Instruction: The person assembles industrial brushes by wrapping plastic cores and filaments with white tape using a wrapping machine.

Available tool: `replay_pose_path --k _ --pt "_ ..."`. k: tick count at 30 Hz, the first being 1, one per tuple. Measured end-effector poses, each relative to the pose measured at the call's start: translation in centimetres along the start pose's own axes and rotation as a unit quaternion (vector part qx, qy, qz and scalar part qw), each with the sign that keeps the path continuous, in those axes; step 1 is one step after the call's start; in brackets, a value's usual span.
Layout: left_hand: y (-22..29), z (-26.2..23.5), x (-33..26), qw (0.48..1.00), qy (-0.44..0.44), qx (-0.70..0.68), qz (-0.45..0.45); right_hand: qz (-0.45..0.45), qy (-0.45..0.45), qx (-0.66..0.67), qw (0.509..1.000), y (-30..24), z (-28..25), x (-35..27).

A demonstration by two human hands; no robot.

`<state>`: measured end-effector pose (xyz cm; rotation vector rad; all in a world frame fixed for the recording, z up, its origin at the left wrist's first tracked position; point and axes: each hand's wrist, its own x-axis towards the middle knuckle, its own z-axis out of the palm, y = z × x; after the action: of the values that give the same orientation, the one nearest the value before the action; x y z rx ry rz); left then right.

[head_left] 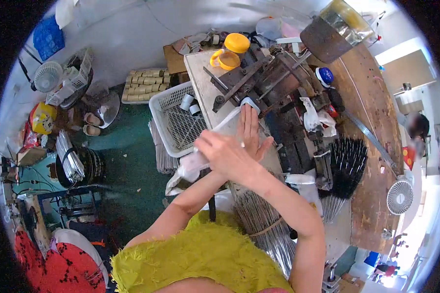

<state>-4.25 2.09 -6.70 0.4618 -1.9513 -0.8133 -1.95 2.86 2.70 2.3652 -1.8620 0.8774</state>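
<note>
My forearms cross in front of me, the right one above the left. My left hand (250, 131) lies flat with its fingers stretched out, fingertips against a white strip (228, 117) at the edge of a dark metal machine (278, 80). My right hand (222, 154) is closed, its fingers curled where the strip runs in behind it; the exact grip is hidden. Just below those fingers shows a blurred pale pinkish thing (193, 162), whose kind I cannot make out. Nearer my body, a bundle of thin metal rods (264, 219) lies tied with a band.
A white plastic basket (156, 110) with white rolls stands left of the bench. Behind it, a tray holds several tan rolls (146, 83). A yellow jar (228, 59) stands beyond the machine. Black-tipped rods (347, 163) and a small white fan (400, 197) are at right.
</note>
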Motion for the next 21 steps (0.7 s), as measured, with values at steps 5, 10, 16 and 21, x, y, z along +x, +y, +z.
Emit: replay_pose_path --k 5,10,16,21 --pt "0.7 -0.5 0.5 1.000 -0.008 -0.026 -0.005 0.011 -0.277 -0.032 0.960 -0.2 1.9 -3.8" --pt "-0.3 -2.4 -0.8 0.998 -0.035 -0.032 -0.042 0.074 -0.130 -0.073 0.986 -0.5 -3.3 -4.6" --pt "-1.2 -6.4 -2.1 0.994 0.004 -0.059 0.091 0.074 -0.076 -0.078 0.991 -1.5 -7.2 -7.3" --pt "-2.4 -7.2 -1.5 0.988 0.086 0.011 0.127 0.079 -0.073 -0.064 0.992 -2.9 -8.3 -7.4"
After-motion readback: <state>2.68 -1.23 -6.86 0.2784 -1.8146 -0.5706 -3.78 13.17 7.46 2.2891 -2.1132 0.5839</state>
